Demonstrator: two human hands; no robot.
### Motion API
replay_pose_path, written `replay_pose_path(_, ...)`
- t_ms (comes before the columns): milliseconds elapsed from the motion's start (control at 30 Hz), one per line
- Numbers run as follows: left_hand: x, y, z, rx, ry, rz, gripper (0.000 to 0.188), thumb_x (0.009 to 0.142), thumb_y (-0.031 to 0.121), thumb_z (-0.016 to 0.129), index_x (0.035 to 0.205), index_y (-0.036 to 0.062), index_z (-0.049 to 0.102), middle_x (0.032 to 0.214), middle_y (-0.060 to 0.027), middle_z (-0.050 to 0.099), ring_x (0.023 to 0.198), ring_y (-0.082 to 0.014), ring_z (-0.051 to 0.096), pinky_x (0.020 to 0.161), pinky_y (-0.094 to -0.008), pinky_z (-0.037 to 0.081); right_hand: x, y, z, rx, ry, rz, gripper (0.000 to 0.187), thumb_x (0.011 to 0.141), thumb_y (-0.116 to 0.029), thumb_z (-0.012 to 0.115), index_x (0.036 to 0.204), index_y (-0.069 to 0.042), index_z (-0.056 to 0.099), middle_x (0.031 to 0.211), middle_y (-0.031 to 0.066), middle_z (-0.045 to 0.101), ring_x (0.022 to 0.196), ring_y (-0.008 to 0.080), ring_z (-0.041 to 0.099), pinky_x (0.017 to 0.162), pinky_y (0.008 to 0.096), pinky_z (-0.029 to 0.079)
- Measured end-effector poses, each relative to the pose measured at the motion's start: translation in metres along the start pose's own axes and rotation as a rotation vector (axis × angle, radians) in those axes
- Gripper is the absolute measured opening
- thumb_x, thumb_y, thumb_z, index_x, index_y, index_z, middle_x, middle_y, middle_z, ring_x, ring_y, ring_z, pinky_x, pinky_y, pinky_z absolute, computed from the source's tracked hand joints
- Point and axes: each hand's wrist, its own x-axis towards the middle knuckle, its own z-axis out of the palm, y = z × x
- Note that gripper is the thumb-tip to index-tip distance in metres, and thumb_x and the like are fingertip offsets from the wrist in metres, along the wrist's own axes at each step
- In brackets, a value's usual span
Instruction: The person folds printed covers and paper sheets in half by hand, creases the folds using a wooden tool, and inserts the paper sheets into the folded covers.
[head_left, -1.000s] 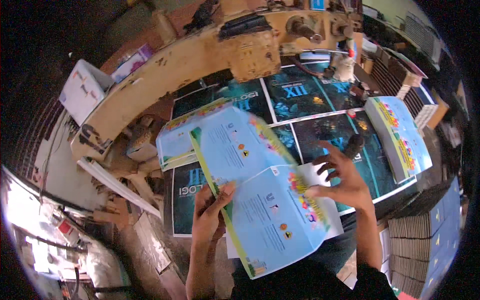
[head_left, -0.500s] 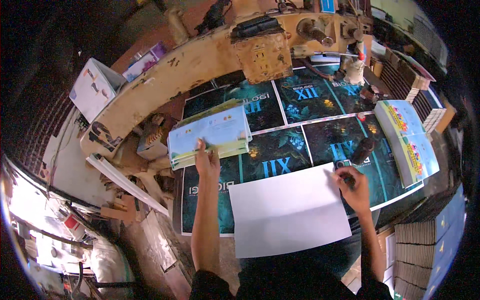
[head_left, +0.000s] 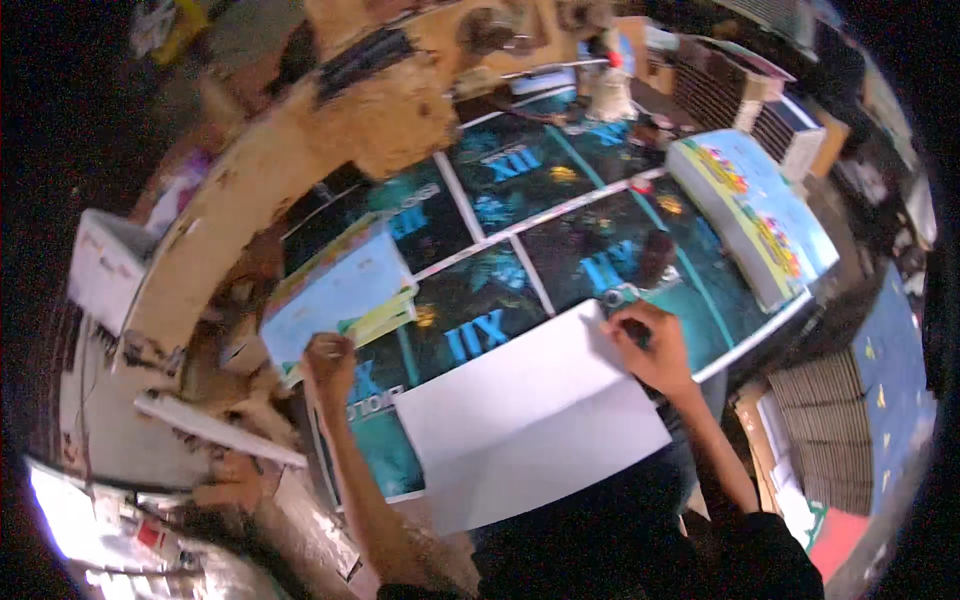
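Note:
A blank white sheet (head_left: 530, 420) lies slanted across the near side of the table, its near edge at my dark clothing. My right hand (head_left: 655, 345) is closed at the sheet's far right corner, thumb and fingers bent into a ring around the edge. On the left, several light-blue printed sheets (head_left: 335, 290) lie in a loose pile, with a yellow-green strip (head_left: 385, 315) sticking out at its right. At the pile's near edge is my left hand (head_left: 328, 362), fingers curled inward and slightly blurred; what they hold, if anything, is hidden.
Dark teal printed sheets (head_left: 590, 240) cover the table. A thick stack of colourful covers (head_left: 760, 210) stands at the right. Above the far side arches a worn tan machine frame (head_left: 250, 150). Bundled book blocks (head_left: 820, 430) sit low right; more stacks (head_left: 710, 90) stand behind.
The whole view has turned and shifted. My left hand has gone from on top of the light-blue pile to its near edge, its fingers now curled. My right hand stays at the white sheet's corner.

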Motion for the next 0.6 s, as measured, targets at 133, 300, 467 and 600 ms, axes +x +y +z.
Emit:
replay_pose_path(133, 0.048, 0.038, 0.028, -0.091, 0.321, 0.425, 0.026, 0.082, 0.024, 0.078, 0.094, 0.0053, 0.065, 0.093, -0.0116, 0.069, 0.084, -0.0272, 0.065, 0.076, -0.0399, 0.051, 0.004, 0.002, 0.007, 0.042, -0.037, 0.011, 0.014, 0.081, -0.012, 0.076, 0.088, -0.001, 0.071, 0.083, 0.0131, 0.07, 0.073, 0.0235, 0.067, 0.068, 0.0338, 0.052)
replay_pose_path(300, 0.05, 0.108, 0.071, 0.378, 0.265, 0.236, 0.083, 0.08, 0.057, 0.073, 0.137, 0.0007, 0.051, 0.145, -0.0205, 0.049, 0.136, -0.038, 0.044, 0.107, -0.0516, 0.042, -0.001, -0.003, -0.014, 0.178, -0.059, -0.024, 0.013, 0.085, -0.015, 0.068, 0.087, -0.003, 0.07, 0.085, 0.0144, 0.071, 0.075, 0.0281, 0.069, 0.071, 0.0379, 0.054)
replay_pose_path(467, 0.065, 0.054, 0.084, 0.425, 0.209, 0.212, 0.101, 0.077, 0.068, 0.07, 0.142, -0.0056, 0.045, 0.151, -0.0235, 0.041, 0.143, -0.0389, 0.033, 0.118, -0.0499, 0.029, 0.023, -0.001, -0.113, -0.365, 0.044, 0.073, 0.022, 0.084, -0.022, 0.075, 0.093, -0.002, 0.072, 0.087, 0.0162, 0.071, 0.077, 0.03, 0.069, 0.069, 0.0402, 0.054)
replay_pose_path(600, 0.038, 0.085, 0.046, 0.159, 0.186, 0.297, 0.093, 0.079, 0.062, 0.073, 0.137, -0.0075, 0.049, 0.148, -0.0228, 0.045, 0.139, -0.0381, 0.04, 0.115, -0.0507, 0.032, 0.051, 0.043, -0.172, -0.877, 0.183, 0.25, 0.036, 0.075, -0.033, 0.081, 0.089, -0.001, 0.072, 0.082, 0.0189, 0.07, 0.078, 0.0349, 0.069, 0.068, 0.0444, 0.054)
